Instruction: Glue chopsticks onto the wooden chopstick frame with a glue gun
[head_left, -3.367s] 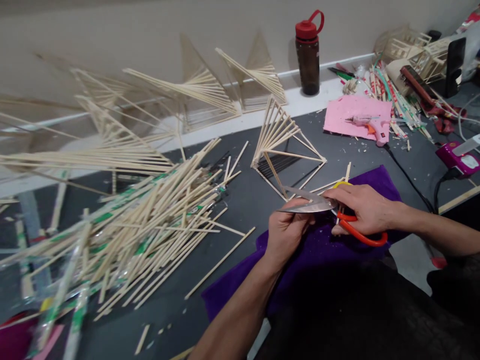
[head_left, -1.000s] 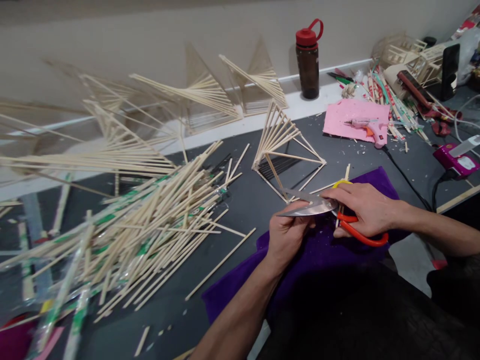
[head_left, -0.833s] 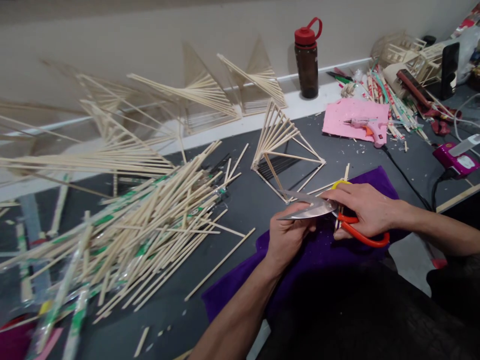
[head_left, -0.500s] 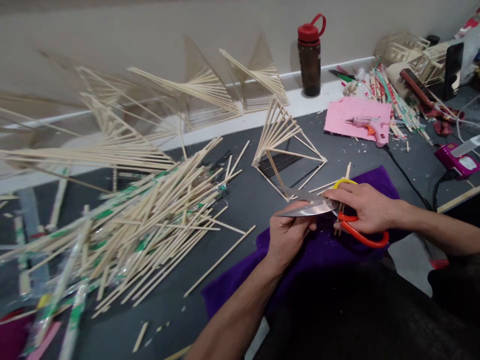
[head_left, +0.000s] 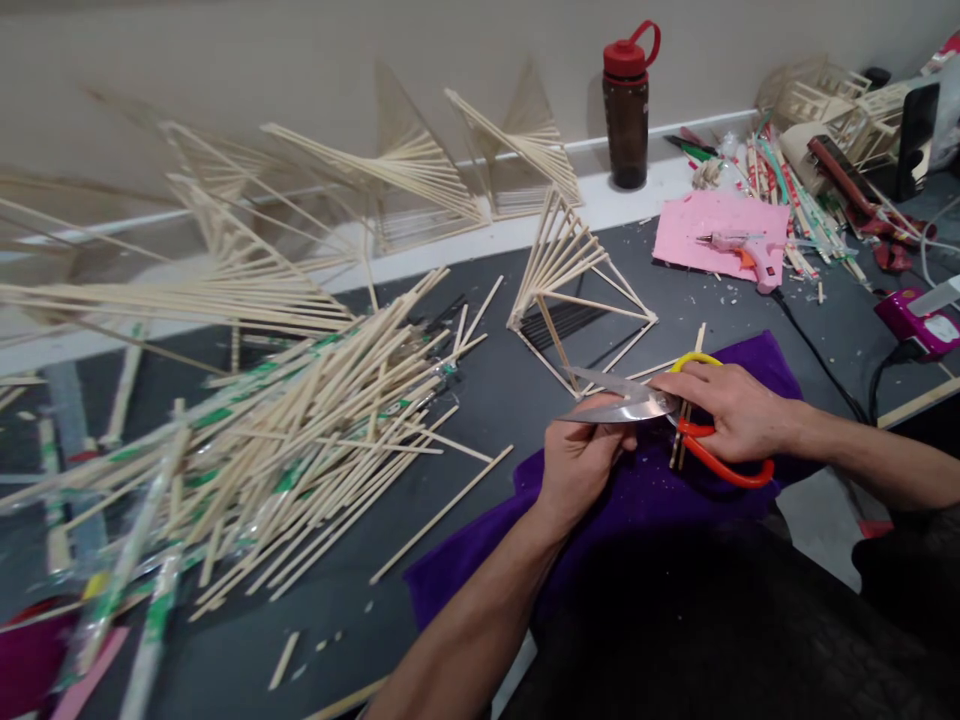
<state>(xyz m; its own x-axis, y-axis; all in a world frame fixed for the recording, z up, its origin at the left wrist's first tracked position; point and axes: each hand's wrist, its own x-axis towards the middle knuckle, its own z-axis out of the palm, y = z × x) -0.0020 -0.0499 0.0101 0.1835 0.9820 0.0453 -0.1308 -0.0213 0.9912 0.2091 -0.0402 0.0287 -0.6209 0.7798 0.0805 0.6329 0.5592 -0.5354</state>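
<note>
My right hand [head_left: 742, 410] grips scissors [head_left: 637, 405] with one yellow and one red handle. Their metal blades are parted and point left. Short wooden sticks [head_left: 681, 440] show beside the right fingers, partly behind the scissors; what holds them is hidden. Right below the lower blade, my left hand [head_left: 581, 460] is closed, and I cannot make out what is in its fingers. A purple cloth [head_left: 630, 540] lies under both hands. Just beyond the blade tips stands a small frame of glued wooden sticks [head_left: 562, 260].
To the left lies a heap of loose wooden sticks [head_left: 300, 470] with plastic wrappers. Twisted stick structures [head_left: 390, 170] lean along the wall near a dark bottle [head_left: 626, 120]. A pink glue gun [head_left: 742, 250] rests on a pink pad [head_left: 675, 225], its cord running to the right.
The scissor blades have spread slightly wider, the upper one lifting. Both hands stay in nearly the same place, and the whole view has shifted a little.
</note>
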